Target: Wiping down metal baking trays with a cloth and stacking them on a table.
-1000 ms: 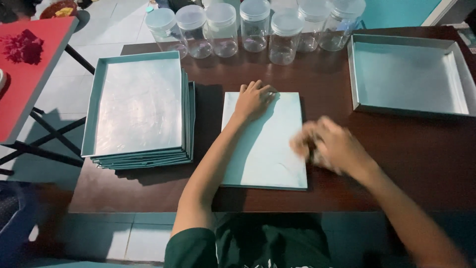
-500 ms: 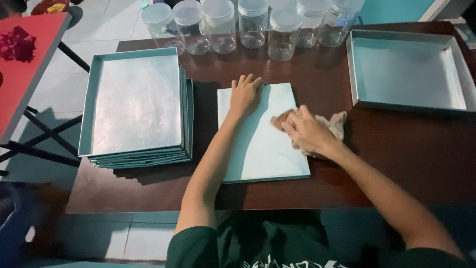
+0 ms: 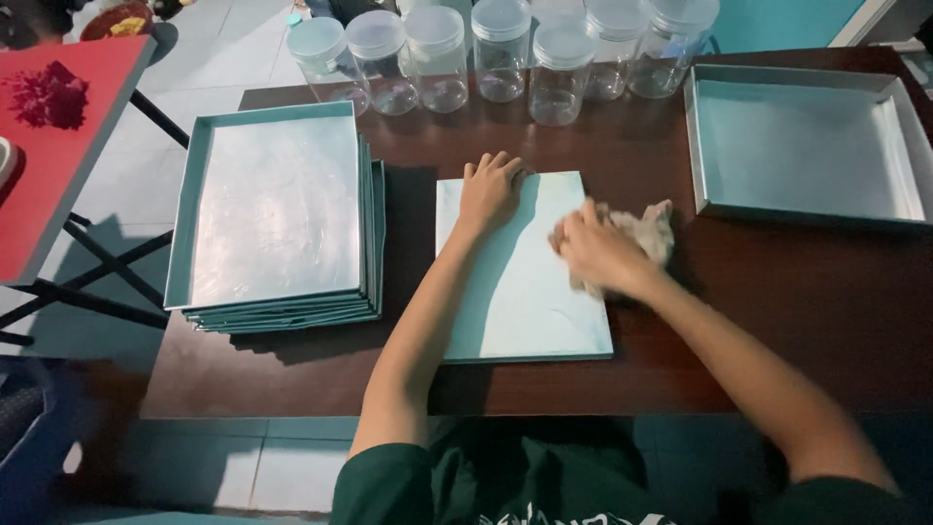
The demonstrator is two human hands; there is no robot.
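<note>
On the brown table [image 3: 292, 369], the left hand [image 3: 489, 192] lies flat on a tray [image 3: 520, 301] (upside down); the right hand [image 3: 598, 251] grips a rag [image 3: 649, 229].

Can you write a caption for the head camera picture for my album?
Left hand presses on a flat tray while right hand rubs it with a rag.

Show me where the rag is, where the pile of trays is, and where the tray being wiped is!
rag [image 3: 649, 229], head view, on the crumpled cloth showing past the right hand.
pile of trays [image 3: 272, 209], head view, on the shiny floor of the top tray.
tray being wiped [image 3: 520, 311], head view, on its bare pale surface.
</note>
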